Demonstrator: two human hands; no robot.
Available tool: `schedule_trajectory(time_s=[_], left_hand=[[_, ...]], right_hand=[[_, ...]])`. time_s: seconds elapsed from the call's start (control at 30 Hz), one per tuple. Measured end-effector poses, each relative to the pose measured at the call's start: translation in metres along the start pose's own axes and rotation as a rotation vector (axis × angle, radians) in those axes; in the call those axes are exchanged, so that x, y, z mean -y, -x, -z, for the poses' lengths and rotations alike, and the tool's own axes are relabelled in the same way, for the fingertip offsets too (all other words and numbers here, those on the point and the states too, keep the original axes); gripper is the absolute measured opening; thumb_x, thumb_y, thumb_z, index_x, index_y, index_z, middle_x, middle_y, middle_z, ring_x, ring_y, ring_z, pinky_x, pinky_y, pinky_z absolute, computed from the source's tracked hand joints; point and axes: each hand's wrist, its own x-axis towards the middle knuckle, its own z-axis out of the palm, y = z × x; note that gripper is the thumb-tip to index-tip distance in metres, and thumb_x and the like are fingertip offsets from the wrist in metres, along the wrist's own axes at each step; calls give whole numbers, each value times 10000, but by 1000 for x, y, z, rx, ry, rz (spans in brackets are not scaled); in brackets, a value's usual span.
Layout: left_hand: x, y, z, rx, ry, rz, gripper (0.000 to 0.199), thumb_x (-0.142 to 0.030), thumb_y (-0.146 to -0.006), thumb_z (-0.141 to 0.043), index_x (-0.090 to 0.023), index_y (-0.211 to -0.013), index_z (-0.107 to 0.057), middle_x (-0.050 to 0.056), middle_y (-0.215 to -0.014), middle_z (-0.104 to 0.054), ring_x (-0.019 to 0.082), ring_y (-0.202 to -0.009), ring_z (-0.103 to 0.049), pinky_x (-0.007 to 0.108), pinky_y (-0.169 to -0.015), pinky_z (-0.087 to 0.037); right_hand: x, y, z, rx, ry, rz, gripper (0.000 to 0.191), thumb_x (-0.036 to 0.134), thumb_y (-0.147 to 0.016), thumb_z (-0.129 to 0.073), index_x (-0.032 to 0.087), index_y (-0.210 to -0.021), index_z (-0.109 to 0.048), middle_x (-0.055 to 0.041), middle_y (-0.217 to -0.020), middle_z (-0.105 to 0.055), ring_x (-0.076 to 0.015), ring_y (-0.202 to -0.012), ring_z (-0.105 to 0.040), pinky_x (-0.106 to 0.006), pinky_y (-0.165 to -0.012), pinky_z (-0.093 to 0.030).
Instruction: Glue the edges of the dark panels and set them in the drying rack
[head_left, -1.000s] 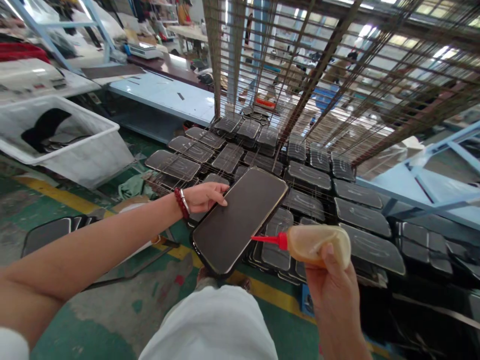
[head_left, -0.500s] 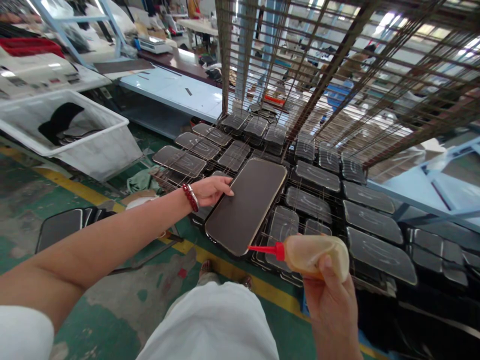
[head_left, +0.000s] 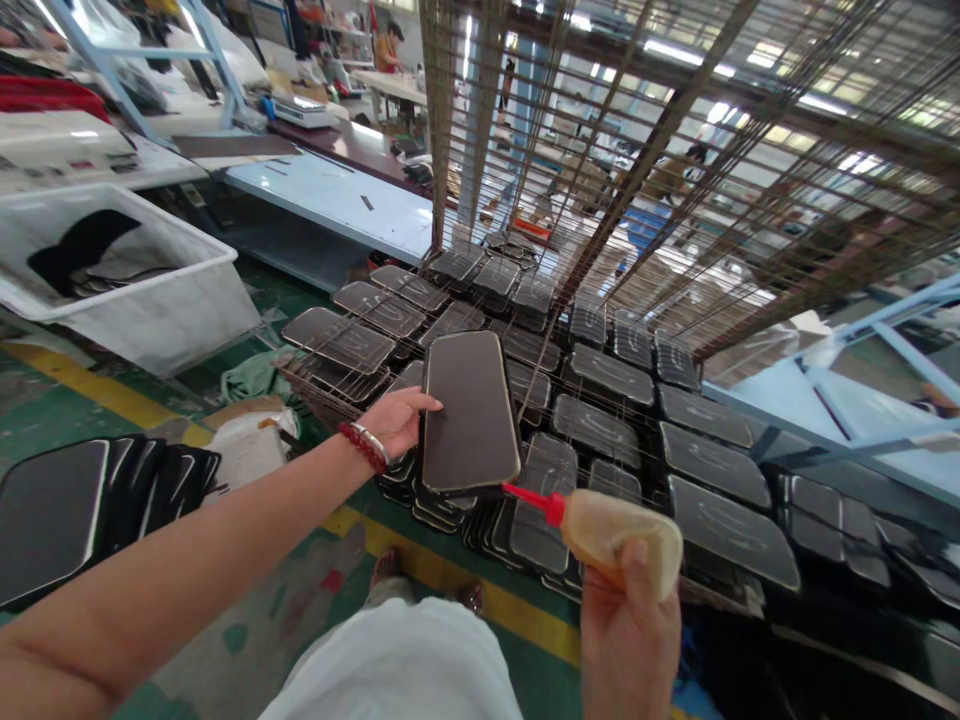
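My left hand [head_left: 401, 420] grips the left edge of a dark rounded panel [head_left: 469, 415], its thumb on the face and its other fingers hidden behind. The panel is held up above a wire rack [head_left: 322, 385] loaded with similar dark pieces. In my right hand [head_left: 634, 610] is a squeeze bottle [head_left: 622, 535] of amber liquid, lying nearly level, its red nozzle pointing left. The nozzle tip is at the panel's lower right corner; whether it touches, I cannot tell.
Rack wire panels [head_left: 600, 150] rise behind the pieces. At left are a white bin [head_left: 172, 320] and a stack of dark panels [head_left: 52, 510]. Farther back stand a pale blue table [head_left: 337, 205] and a person [head_left: 388, 50].
The held panel has turned more upright in the view, and its lower right corner is now at the nozzle. Both hands and the bottle have shifted slightly left as the view moved.
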Motion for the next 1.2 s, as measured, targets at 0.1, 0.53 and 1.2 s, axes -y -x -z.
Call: schedule_trajectory(time_s=[0.1,0.53,1.2], left_hand=[[9,7,-9,-35,-10,-47,340,66,-649,-545,-76,-946,-630,106,-747,-743,222,-619,-712,358,-633,-604],[46,40,-58,249,-227,175,379,12,-619,-563,-139,-961,-618,70,-751,-727,224,-658,-713,304,-568,-577],[80,2,-117,191,-296,166,333,2,-599,-574,-137,-901,-578,51,-681,-697,207,-595,-682,319,-571,-571]], right_hand=[[-4,6,-12,67,-65,-148,467,439,-780,-782,212,-1151,-612,-38,-1118,-657,-169,-1000,-637,-244,-810,-560],[26,-80,-32,188,-70,227,541,317,-663,-874,253,-1124,-598,18,-1041,-632,-126,-938,-597,-238,-842,-503],[43,-115,64,363,-37,-109,510,355,-744,-799,231,-1194,-595,-93,-1077,-686,-257,-966,-661,-361,-791,-563]])
